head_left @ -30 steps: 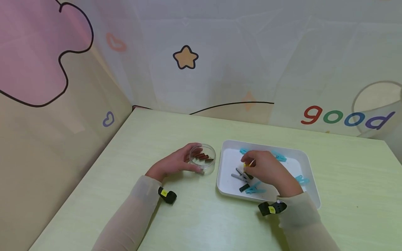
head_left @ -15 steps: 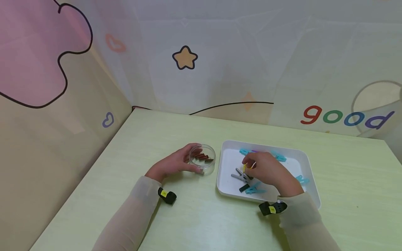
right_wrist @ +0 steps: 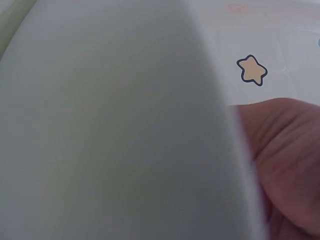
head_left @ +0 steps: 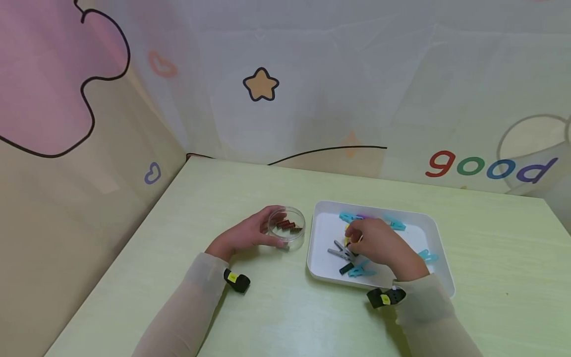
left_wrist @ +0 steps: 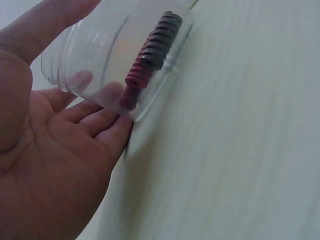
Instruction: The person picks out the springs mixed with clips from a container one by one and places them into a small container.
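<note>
My left hand (head_left: 247, 230) holds a clear round jar (head_left: 292, 243) upright on the table, thumb in front and fingers behind. Several red and dark coil springs (left_wrist: 155, 45) lie on its bottom. Over the white tray (head_left: 325, 213), my right hand (head_left: 379, 240) reaches down with curled fingers. Its fingertips are at a small dark piece, mostly hidden, beside a yellow piece (head_left: 346, 233) and a grey clothespin (head_left: 342, 253); I cannot tell whether they pinch it. Below them lie a dark spring (head_left: 346, 268) and a light blue clothespin (head_left: 362, 271).
More light blue clothespins (head_left: 428, 256) and a purple piece (head_left: 365, 216) lie in the tray. The tray's raised wall (right_wrist: 125, 125) fills most of the right wrist view. A printed backdrop (head_left: 312, 99) stands behind the table (head_left: 290, 307).
My right fingertips have shifted slightly nearer, from the yellow piece to the small dark piece beside it. The yellow piece now shows beyond the fingers. My left hand and the jar have stayed put.
</note>
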